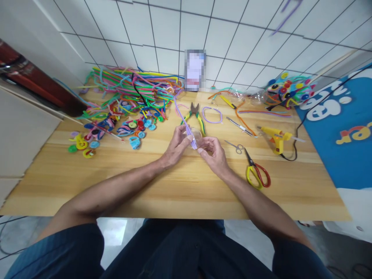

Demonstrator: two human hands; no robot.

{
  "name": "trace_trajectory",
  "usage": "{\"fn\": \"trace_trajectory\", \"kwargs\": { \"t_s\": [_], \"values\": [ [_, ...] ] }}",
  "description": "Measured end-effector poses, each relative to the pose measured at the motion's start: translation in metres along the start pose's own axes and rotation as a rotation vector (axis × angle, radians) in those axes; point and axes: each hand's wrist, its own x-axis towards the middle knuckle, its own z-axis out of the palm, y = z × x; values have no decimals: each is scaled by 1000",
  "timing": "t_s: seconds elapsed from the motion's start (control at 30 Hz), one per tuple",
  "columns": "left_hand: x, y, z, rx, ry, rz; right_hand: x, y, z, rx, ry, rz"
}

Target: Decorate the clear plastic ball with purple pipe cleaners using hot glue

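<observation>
Over the middle of the wooden table, my left hand (178, 147) is closed, its thumb pressing a purple pipe cleaner (182, 114) against a clear, rounded plastic piece (197, 135). One long end of the pipe cleaner sticks up and away to the back left. My right hand (214, 155) has its fingers curled and its thumb at the right edge of the clear piece, gripping it there. The piece's lower side is partly hidden by the fingers. Just behind it lie pliers (194, 110) with green and yellow handles and a purple pipe cleaner loop (212, 115).
Bundled pipe cleaners (136, 83) and small coloured twisted shapes (128, 126) cover the back left. A phone (195, 71) leans on the tiled wall. To the right lie a utility knife (240, 126), small scissors (235, 146), red-yellow scissors (255, 170) and a corded yellow glue gun (276, 138).
</observation>
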Motion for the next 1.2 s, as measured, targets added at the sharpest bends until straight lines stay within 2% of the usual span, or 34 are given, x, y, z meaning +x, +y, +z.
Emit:
{"fn": "trace_trajectory", "kwargs": {
  "t_s": [0.33,0.5,0.77,1.07,1.2],
  "values": [
    [-5,5,5,-4,-9,-27,5,4,4,106,-27,87],
    [-4,5,7,-28,32,-16,5,4,3,95,-32,102],
    [-4,3,4,-13,43,-18,5,7,2,60,-70,41],
    [-3,-1,4,-16,53,-52,5,9,1,13,-65,48],
    [-4,1,6,27,73,-20,2,7,-2,-144,-28,-74]
  ]
}}
